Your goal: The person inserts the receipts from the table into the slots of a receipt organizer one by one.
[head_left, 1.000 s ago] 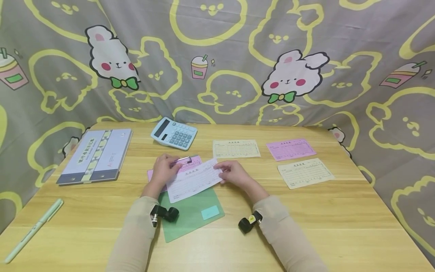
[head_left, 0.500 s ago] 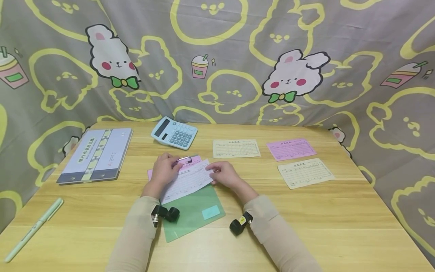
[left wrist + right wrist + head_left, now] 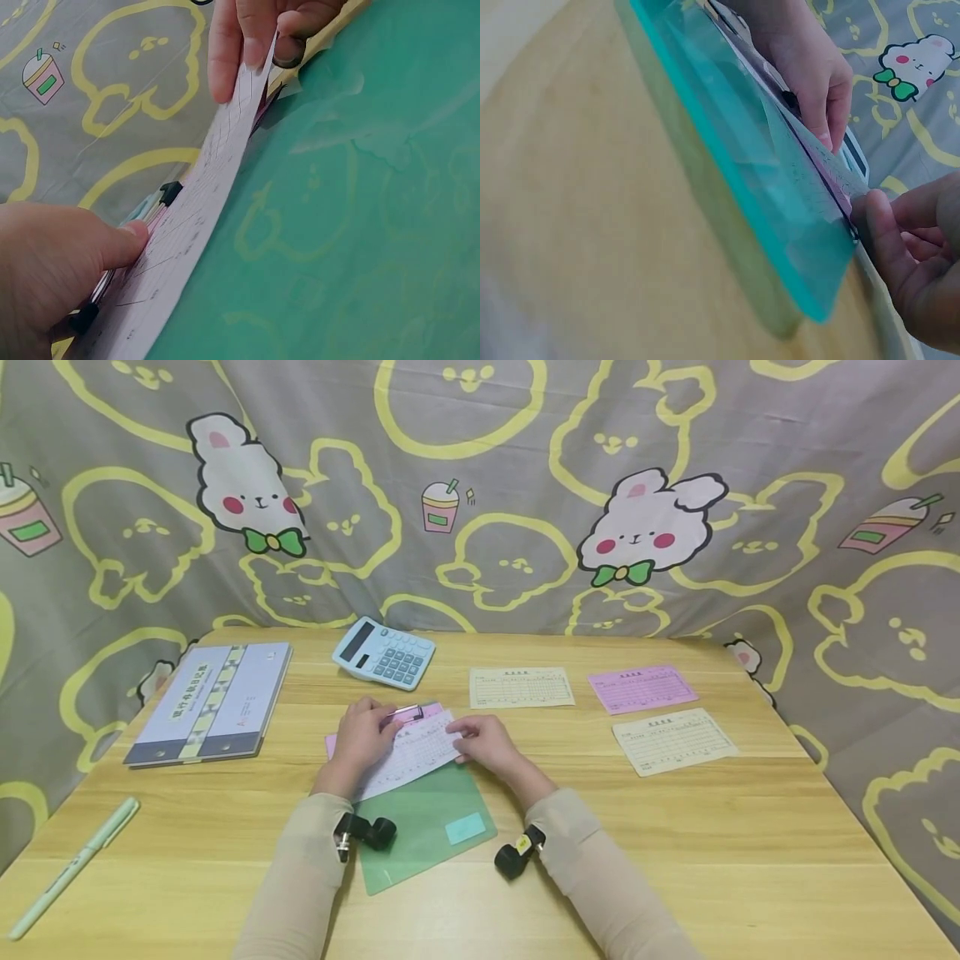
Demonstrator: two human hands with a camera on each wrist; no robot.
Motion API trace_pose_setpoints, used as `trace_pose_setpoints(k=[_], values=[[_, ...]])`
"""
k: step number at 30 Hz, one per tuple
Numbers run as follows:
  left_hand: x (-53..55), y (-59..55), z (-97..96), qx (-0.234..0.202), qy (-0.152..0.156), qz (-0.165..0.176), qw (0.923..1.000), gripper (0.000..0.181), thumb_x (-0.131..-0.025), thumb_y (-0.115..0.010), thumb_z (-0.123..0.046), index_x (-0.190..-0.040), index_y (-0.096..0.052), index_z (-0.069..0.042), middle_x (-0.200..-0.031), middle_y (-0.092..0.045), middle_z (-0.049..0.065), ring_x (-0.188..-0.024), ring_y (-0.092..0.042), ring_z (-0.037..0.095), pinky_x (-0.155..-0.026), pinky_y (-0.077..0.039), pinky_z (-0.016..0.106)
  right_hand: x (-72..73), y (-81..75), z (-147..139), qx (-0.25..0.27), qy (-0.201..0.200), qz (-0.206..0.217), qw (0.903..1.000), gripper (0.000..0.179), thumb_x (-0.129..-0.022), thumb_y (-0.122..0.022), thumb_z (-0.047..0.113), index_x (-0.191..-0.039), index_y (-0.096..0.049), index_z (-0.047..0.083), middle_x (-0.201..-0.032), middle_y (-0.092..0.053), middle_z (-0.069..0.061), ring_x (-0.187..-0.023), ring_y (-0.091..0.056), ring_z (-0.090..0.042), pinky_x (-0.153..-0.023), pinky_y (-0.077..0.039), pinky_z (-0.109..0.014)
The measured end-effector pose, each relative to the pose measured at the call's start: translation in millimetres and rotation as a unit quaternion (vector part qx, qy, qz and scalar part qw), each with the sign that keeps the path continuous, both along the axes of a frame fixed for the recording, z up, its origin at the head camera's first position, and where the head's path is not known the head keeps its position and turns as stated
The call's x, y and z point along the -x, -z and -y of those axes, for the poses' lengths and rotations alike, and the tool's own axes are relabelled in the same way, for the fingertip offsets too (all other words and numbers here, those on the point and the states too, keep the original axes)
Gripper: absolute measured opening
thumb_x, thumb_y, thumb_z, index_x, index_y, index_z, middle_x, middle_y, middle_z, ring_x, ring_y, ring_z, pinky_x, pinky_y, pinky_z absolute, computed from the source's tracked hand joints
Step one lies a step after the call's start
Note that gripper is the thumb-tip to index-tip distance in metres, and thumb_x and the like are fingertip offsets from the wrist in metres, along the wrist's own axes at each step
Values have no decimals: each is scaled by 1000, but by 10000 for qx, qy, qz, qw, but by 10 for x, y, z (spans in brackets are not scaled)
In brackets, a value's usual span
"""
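Wood-grain desk (image 3: pixel 675 877), grey cartoon-print curtain (image 3: pixel 517 452) behind, left hand (image 3: pixel 363 735) gripping green clipboard (image 3: pixel 412 835), right hand (image 3: pixel 489 745) pinching white slip (image 3: pixel 408 757)

Backdrop (image 3: pixel 517 485): grey cloth, yellow outlines, 2 large white rabbits (image 3: pixel 637 531)
Coverage: back, both sides
Bench (image 3: pixel 750 860): yellowish woodgrain

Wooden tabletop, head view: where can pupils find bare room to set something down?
The wooden tabletop is bare right of the right sleeve, below the lower cream slip, and between the pale green pen and left sleeve, below the journal. The middle is crowded: the left hand and right hand are at the white slip and green clipboard, with the calculator behind.
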State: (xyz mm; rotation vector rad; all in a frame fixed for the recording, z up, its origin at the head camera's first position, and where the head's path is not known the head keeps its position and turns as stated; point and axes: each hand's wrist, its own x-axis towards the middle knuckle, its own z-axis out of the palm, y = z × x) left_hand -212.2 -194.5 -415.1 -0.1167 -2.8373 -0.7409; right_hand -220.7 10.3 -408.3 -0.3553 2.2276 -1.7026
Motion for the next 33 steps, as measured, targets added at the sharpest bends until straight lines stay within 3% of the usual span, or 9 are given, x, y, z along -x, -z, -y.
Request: trace_pose_setpoints(k=[8, 17, 24, 33], values=[[1, 10, 14, -18, 38, 10, 10000, 35, -84, -56, -21, -112, -55, 0, -98, -46, 11, -91, -39, 26, -78, -31, 40, 20, 14, 67, -157, 252, 260, 9992, 28, -75, -54, -11, -101, -60, -2, -86, -51, -13, -61, -55, -16, -57, -49, -26], [19, 8, 48, 234, 379, -54, 9990, 34, -85, -53, -17, -113, -54, 2, -101, -47, 14, -94, -40, 28, -83, -33, 40, 43, -12, 105, -304, 358, 327, 9984, 28, -75, -54, -10, -100, -60, -3, -84, -48, -14, -60, -55, -17, -56, -49, -25], [20, -13, 38, 266, 376, 194, 9987, 34, -88, -49, -19, -116, -52, 1, -103, -45, 13, -96, -38, 27, -83, -33, 40, 54, -52, 132, -399, 349, 225, 9983, 29, -74, -53, -11, -102, -59, -3, -83, -49, -14, -59, -54, -17, -55, -49, -25], [31, -1, 37, 288, 446, 156, 9985, 34, -89, -48, -18, -117, -52, 0, -103, -45, 13, -96, -38, 26, -84, -33, 39, 98, -75, 175, -690, 313, 65, 9971, 29, -74, -53, -10, -102, -59, -3, -81, -50, -13, -53, -54, -14, -52, -48, -24]])
